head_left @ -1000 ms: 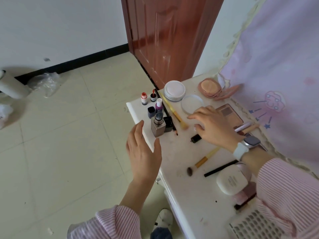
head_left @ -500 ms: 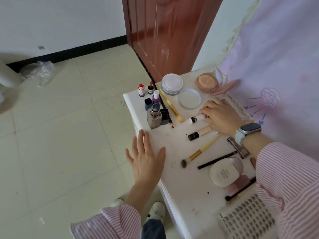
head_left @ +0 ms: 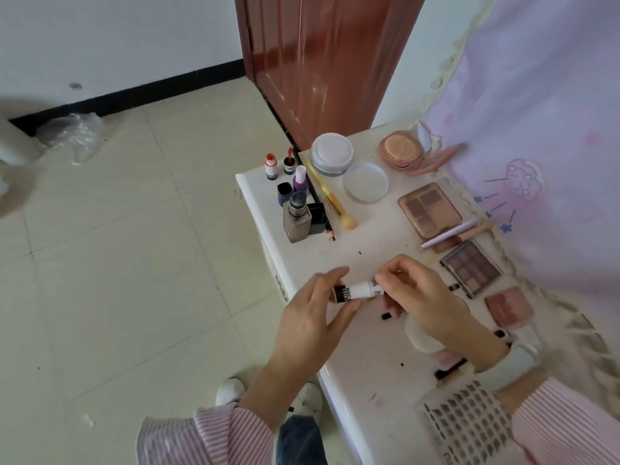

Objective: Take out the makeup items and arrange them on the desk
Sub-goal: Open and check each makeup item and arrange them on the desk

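The white tube (head_left: 360, 290) with a black cap is held level above the front part of the white desk (head_left: 365, 370), between both hands. The right hand (head_left: 426, 303) pinches its uncapped end, fingers curled round it. The left hand (head_left: 312, 317) meets the capped end, thumb and fingertips closing on the black cap, the other fingers loosely spread. Beyond the tube stands a square foundation bottle (head_left: 297, 219) near the desk's left edge, with small bottles (head_left: 285, 169) behind it. A yellow brush (head_left: 332, 199) lies beside that bottle. Further back sit a round jar (head_left: 332, 154) and its clear lid (head_left: 365, 182). Right of the tube lie two eyeshadow palettes (head_left: 429, 209), near the lilac curtain (head_left: 543, 129).
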Demonstrator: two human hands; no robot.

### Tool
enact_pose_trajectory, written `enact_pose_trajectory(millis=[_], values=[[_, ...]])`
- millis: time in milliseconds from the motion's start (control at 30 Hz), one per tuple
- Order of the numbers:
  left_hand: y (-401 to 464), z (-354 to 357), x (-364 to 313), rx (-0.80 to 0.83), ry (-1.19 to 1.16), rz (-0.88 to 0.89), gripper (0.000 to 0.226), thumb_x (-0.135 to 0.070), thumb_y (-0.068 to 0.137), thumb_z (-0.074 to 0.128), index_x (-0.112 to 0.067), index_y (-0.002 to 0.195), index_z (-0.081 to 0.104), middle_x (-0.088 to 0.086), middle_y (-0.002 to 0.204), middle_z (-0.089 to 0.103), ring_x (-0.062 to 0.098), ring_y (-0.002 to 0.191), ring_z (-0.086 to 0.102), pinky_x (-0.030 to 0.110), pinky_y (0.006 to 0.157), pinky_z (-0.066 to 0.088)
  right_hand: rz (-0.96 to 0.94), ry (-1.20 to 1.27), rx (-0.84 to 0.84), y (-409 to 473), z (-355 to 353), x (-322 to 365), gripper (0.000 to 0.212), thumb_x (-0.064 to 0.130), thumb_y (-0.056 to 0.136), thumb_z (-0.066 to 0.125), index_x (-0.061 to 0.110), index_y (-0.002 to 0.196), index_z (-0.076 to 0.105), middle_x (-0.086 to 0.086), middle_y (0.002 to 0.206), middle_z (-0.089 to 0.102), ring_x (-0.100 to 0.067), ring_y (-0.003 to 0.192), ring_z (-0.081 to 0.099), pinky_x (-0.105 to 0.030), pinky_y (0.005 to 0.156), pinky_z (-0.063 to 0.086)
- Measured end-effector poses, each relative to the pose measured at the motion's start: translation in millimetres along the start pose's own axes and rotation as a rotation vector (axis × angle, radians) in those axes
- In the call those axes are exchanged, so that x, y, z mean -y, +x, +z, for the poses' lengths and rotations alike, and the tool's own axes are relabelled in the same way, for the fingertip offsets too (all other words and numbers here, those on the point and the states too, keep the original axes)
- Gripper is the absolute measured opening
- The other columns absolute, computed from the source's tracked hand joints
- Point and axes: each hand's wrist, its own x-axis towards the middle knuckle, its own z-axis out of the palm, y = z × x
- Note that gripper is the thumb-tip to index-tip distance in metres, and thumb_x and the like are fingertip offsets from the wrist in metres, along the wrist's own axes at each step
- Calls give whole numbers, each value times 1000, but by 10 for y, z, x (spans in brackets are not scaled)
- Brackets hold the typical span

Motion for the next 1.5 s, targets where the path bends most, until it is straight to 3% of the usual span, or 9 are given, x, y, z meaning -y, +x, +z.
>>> enact_pose_trajectory(millis=[167,400,600,700,900,1167,1333,1433,1500], values=[[-19,2,-49,-17,7,-26,64,-51,94,23,0,90,61,0,68,56,12,51,47,27,44,43,-116,-17,-78,-40,122,-108,16,20,91,50,21,75,48,18,52,49,1,47,40,-12,50,35],[13,-44,3,3,-12,-58,66,-54,92,19,-2,93,60,-6,71,51,16,56,47,27,53,39,-90,-102,49,-25,74,-93,24,51,80,47,38,98,56,12,65,60,-5,56,52,-22,56,43],[16,-59,-1,24,-32,-111,66,-56,91,23,-1,95,60,2,75,56,21,62,51,33,57,44,-164,-168,12,-32,93,-47,19,25,83,51,34,99,51,21,90,57,-6,70,52,-15,63,43],[16,-75,-11,42,-12,-80,62,-52,93,24,-2,97,61,0,76,56,17,61,49,29,58,41,-112,-186,-45,1,79,12,16,33,90,50,20,92,59,14,64,61,-3,51,51,-16,54,40],[8,-87,10,72,-15,-163,37,-33,91,42,-5,102,63,-3,79,59,13,63,47,22,70,33,-104,-197,60,3,22,96,18,9,87,52,22,100,51,8,98,57,-38,84,55,-43,76,48],[-7,-112,41,157,-37,-180,34,-35,93,44,-9,107,60,-2,76,61,14,65,50,17,64,33,-154,-634,161,26,-150,83,30,13,93,50,11,122,56,3,102,59,-3,87,53,-1,77,34],[-33,-159,185,201,-147,-259,12,-21,95,46,-19,107,45,-6,88,65,5,68,52,15,59,38,-105,-742,115,58,-404,46,20,14,94,46,12,110,58,7,94,59,-4,82,53,-14,71,38],[-40,-196,188,171,-306,-354,8,-20,96,37,-19,104,35,-5,104,63,15,73,56,28,69,46,-92,-542,-8,71,-413,11,13,14,96,42,16,102,52,17,75,59,3,65,54,-9,62,40],[-29,-182,147,126,-417,-379,6,-18,97,35,-18,103,33,-13,112,60,6,79,58,14,72,46,-89,-348,-35,86,-314,0,10,15,95,42,18,101,50,17,83,63,4,63,57,-7,60,41]])
